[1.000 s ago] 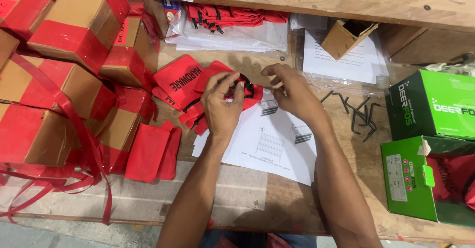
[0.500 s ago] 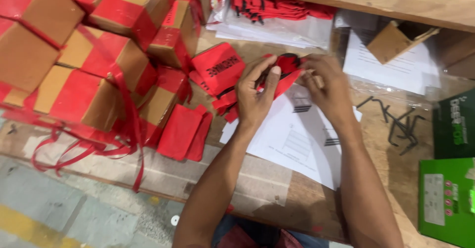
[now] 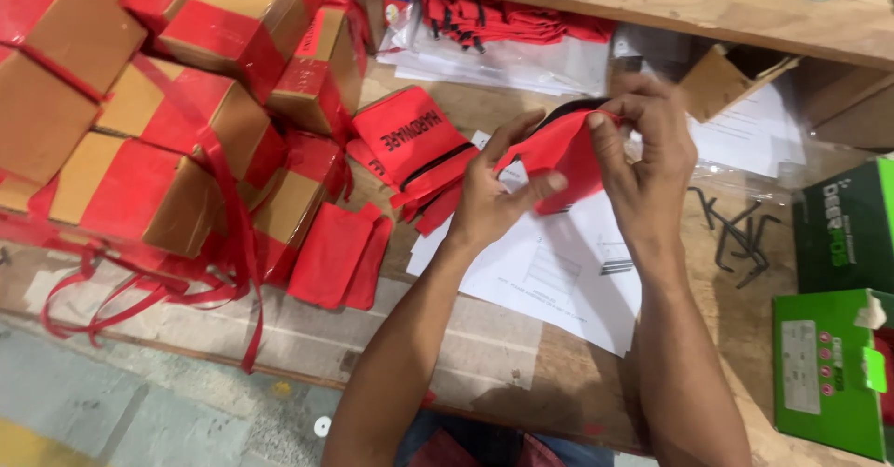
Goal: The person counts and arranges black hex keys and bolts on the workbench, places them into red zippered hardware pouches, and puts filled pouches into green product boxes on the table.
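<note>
Both hands hold a red fabric pouch (image 3: 559, 150) lifted just above the white paper sheets (image 3: 549, 271) at the middle of the wooden worktop (image 3: 521, 374). The left hand (image 3: 494, 197) pinches its lower edge with thumb and fingers; the right hand (image 3: 647, 164) pinches its top edge at the black zipper. At nine o'clock of the hands lies a stack of red zip pouches (image 3: 410, 146), then red-taped cardboard boxes (image 3: 168, 141). At three o'clock lie black hex keys (image 3: 736, 230) and green boxes (image 3: 833, 309).
</note>
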